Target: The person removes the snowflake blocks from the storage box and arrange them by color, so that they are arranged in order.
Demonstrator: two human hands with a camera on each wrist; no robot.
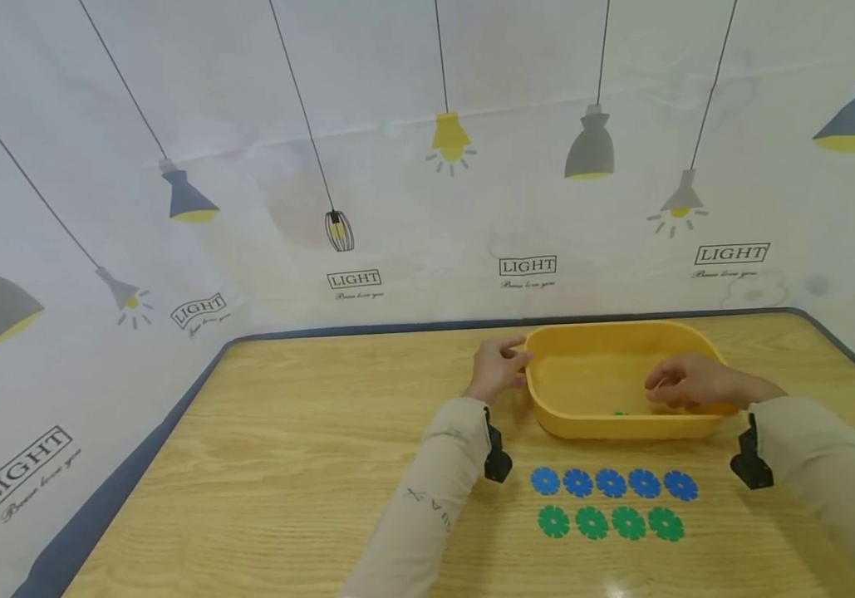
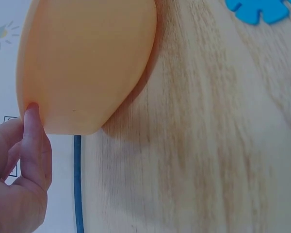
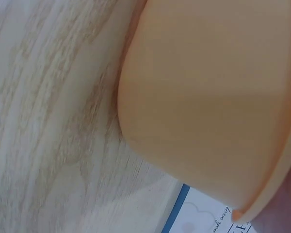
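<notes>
A yellow plastic basin (image 1: 621, 428) stands on the wooden table. At its left end my left hand (image 1: 498, 370) grips the rim, with a fingertip pressed on the outer wall in the left wrist view. Inside the basin, toward its right side, is my right hand (image 1: 689, 380), fingers bent; I cannot tell whether they hold a piece. A small green piece (image 1: 621, 414) shows just above the basin's front rim, left of the right hand. In front of the basin lie a row of several blue notched discs (image 1: 611, 482) and, nearer, a row of several green notched discs (image 1: 628, 523).
The wooden table (image 1: 285, 465) stretches left and forward of the basin. Behind it hangs a pale wall covering (image 1: 397, 191) printed with lamps. A dark edge strip (image 1: 382, 330) runs along the table's back. Black wrist mounts (image 1: 497, 457) sit on both sleeves.
</notes>
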